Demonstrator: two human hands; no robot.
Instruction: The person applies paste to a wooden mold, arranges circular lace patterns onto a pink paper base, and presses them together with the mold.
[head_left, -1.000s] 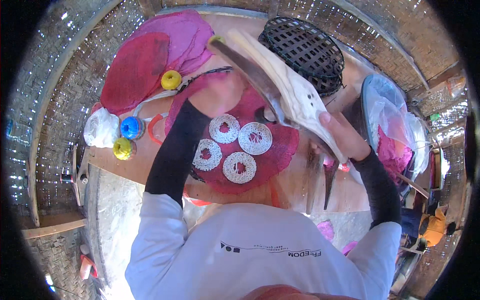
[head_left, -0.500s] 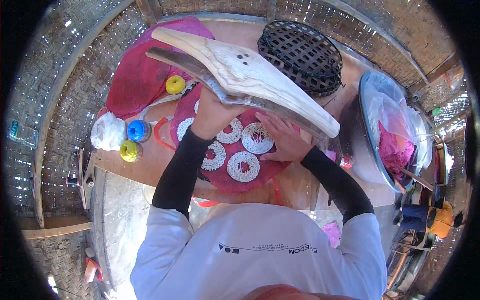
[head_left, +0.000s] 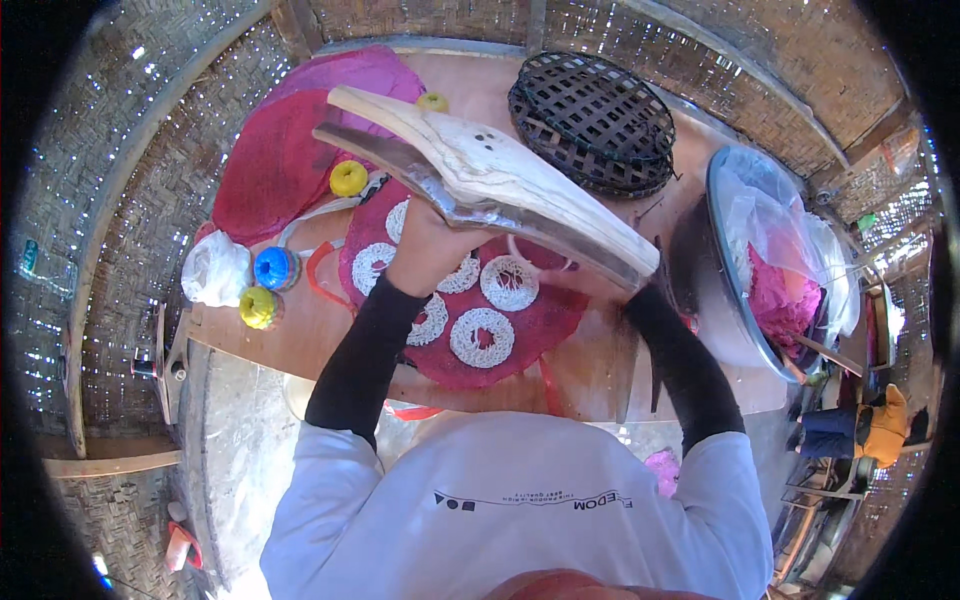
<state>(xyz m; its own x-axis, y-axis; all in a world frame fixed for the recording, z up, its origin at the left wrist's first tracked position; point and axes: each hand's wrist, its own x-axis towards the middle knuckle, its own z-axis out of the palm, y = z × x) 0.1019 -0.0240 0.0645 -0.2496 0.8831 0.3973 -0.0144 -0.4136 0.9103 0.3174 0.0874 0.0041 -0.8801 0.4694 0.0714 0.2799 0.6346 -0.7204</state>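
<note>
A long pale wooden press (head_left: 500, 165), made of two stacked bars, is held slantwise above the table. My left hand (head_left: 430, 240) is closed around its underside, the fingers mostly hidden. My right hand (head_left: 612, 288) is under the press's right end; little more than its edge shows, so its fingers cannot be made out. Several white lacy rings of fine strands, one nearest the press (head_left: 509, 268) and one nearer me (head_left: 460, 338), lie on a round red mesh sheet (head_left: 550, 325). A pale curved strand (head_left: 545, 268) shows below the press, between my hands.
Magenta mesh sheets (head_left: 265, 165) lie at the far left. Yellow (head_left: 348, 178) and blue (head_left: 272, 267) rolls of string and a white bag (head_left: 216, 264) are near the left edge. A dark woven basket (head_left: 595, 120) stands behind; a big basin (head_left: 722, 260) with pink stuff is at right.
The wooden press has shifted slightly right and lower. My right hand, earlier spread over the sheet beside a ring, has moved right and under the press. My left hand keeps its hold.
</note>
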